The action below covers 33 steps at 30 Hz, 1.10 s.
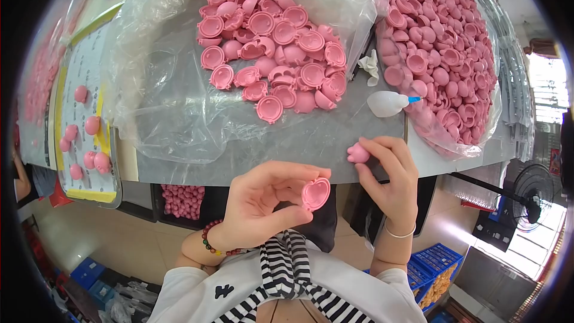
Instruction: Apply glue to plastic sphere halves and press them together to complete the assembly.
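My left hand [263, 203] pinches a pink hollow half-shell [315, 193], its open side facing me, just below the table's front edge. My right hand [388, 173] grips a small pink shaped piece [359, 152] at the table's edge, a little to the right of the shell. The two pieces are apart. On the table ahead lies a heap of pink half-shells [272, 54] on clear plastic. A second, bigger heap of pink shells [439, 48] fills a clear bag at the right.
A white squeeze bottle with a blue tip [387, 103] lies between the heaps. A tray [89, 191] at the left carries several pink round pieces. A bin of pink parts [182, 200] sits under the table. A fan [532, 194] and blue crates [439, 263] stand at the right.
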Motion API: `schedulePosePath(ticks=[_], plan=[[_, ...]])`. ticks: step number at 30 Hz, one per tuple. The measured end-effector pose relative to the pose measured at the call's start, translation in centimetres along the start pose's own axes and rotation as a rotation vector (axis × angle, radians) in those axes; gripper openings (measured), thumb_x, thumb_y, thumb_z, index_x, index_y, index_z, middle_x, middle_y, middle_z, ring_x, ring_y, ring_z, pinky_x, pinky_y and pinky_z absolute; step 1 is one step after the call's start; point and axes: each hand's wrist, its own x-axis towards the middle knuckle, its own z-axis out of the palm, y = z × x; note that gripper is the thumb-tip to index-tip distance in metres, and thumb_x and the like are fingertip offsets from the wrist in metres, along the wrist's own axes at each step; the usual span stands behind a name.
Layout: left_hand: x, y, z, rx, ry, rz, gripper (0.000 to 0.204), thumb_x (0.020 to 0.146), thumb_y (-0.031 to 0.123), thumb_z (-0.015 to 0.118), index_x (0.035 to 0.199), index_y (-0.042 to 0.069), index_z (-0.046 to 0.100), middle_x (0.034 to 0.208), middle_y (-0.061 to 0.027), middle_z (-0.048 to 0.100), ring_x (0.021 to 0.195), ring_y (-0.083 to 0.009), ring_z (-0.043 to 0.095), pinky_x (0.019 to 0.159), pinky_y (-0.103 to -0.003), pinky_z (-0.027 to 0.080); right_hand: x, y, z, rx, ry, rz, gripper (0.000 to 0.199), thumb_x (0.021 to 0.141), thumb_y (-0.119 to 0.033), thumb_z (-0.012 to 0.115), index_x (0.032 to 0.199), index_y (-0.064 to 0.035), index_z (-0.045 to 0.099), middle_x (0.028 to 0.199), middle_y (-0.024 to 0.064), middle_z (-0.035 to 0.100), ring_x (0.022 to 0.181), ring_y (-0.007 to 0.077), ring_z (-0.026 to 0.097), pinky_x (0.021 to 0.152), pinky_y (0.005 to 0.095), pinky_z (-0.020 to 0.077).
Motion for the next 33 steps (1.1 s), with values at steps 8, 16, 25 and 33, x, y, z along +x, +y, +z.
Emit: schedulePosePath(ticks=[8, 16, 25, 33], plan=[[0.3, -0.5, 0.5, 0.455, 0.088, 0.142, 0.036, 0.068, -0.005, 0.066, 0.103, -0.003, 0.057, 0.108, -0.0158, 0.057, 0.080, -0.0149, 0.062, 0.071, -0.024, 0.050, -0.2, -2.6, 1.3, 0.438, 0.080, -0.168, 0.036, 0.053, -0.003, 0.075, 0.087, -0.0009, 0.063, 0.083, 0.0092, 0.061, 0.070, 0.0206, 0.058, 0.060, 0.0267, 0.0468], [0.6, -0.2, 0.3, 0.727, 0.038, 0.249, 0.036, 0.066, -0.005, 0.069, 0.101, -0.004, 0.058, 0.105, -0.0210, 0.057, 0.079, -0.0160, 0.062, 0.071, -0.025, 0.050, -0.7, -2.3, 2.1, 0.423, 0.150, -0.228, 0.038, 0.054, -0.005, 0.076, 0.089, -0.0012, 0.062, 0.084, 0.0090, 0.061, 0.070, 0.0205, 0.058, 0.059, 0.0261, 0.0467], [1.2, -0.3, 0.6, 0.767, 0.130, 0.238, 0.036, 0.064, 0.006, 0.072, 0.098, 0.001, 0.062, 0.103, -0.0148, 0.060, 0.081, -0.0181, 0.062, 0.069, -0.025, 0.050, -0.4, -2.6, 2.2, 0.324, 0.174, -0.244, 0.041, 0.055, -0.003, 0.075, 0.093, -0.0031, 0.061, 0.079, 0.0060, 0.060, 0.066, 0.0181, 0.056, 0.055, 0.0252, 0.0444], [1.8, -0.6, 0.8, 0.610, 0.146, 0.246, 0.043, 0.058, 0.006, 0.075, 0.098, -0.001, 0.062, 0.095, -0.0133, 0.063, 0.078, -0.0211, 0.061, 0.069, -0.028, 0.048, -1.2, -3.8, 3.3, 0.427, 0.247, -0.283, 0.029, 0.060, 0.008, 0.066, 0.085, -0.0014, 0.056, 0.074, 0.0086, 0.060, 0.062, 0.0220, 0.058, 0.054, 0.0276, 0.0482]])
